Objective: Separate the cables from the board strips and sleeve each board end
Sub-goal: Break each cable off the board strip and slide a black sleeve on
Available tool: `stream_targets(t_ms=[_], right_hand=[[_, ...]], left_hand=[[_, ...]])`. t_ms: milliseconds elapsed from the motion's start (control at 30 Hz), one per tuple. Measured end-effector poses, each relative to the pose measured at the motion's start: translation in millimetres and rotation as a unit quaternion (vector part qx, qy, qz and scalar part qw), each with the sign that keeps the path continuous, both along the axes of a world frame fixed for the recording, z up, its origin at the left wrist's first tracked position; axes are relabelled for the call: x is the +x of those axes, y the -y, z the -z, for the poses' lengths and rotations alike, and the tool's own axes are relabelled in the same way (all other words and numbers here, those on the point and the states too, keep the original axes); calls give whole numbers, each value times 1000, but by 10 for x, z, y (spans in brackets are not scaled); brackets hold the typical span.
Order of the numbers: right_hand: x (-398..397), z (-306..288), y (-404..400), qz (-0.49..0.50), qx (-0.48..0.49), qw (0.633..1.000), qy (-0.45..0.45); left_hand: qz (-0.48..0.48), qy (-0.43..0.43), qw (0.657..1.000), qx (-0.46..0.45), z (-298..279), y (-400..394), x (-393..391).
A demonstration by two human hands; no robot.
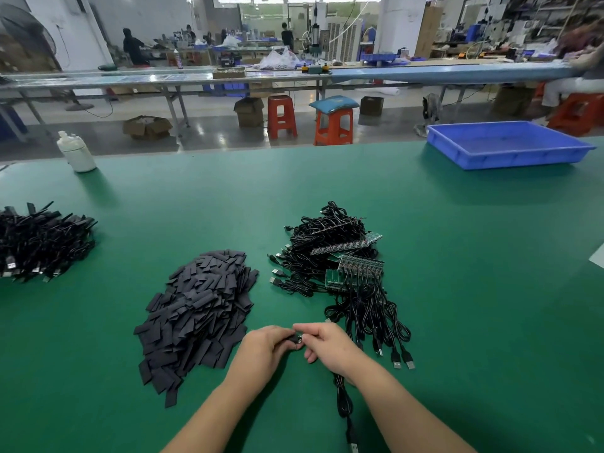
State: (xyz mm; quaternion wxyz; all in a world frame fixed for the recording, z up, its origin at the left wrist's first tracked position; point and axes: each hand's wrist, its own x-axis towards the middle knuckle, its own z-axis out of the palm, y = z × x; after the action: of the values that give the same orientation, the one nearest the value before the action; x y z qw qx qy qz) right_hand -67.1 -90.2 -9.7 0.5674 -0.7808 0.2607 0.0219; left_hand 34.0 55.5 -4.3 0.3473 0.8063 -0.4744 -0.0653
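— What are the hands doing in the head view?

— The left hand (266, 346) and right hand (327, 344) meet low at centre, fingers curled, together pinching a small black piece (296, 340); a thin black cable (343, 400) trails from it toward the viewer over the green table mat (457, 289).

— And the stock?

— A heap of flat black sleeve pieces (199, 308) lies left of the hands. The tangle of black USB cables on green board strips (346, 269) lies beyond the right hand. A second black cable pile (42, 243) sits far left, a blue plastic tray (503, 145) far right.
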Motion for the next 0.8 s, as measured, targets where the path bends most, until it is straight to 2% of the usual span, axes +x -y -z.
stream_targets(t_ms=[233,533,800], right_hand=[[-1,22,-11,-9,-20,1000,4],[11,19,-27,9,2,1000,2],[1,7,-50,12,-4,1000,4]], left_hand=[[15,15,1000,12,10,21,13],[13,3,999,-36,53,-21,1],[14,21,998,55,76,55,42]])
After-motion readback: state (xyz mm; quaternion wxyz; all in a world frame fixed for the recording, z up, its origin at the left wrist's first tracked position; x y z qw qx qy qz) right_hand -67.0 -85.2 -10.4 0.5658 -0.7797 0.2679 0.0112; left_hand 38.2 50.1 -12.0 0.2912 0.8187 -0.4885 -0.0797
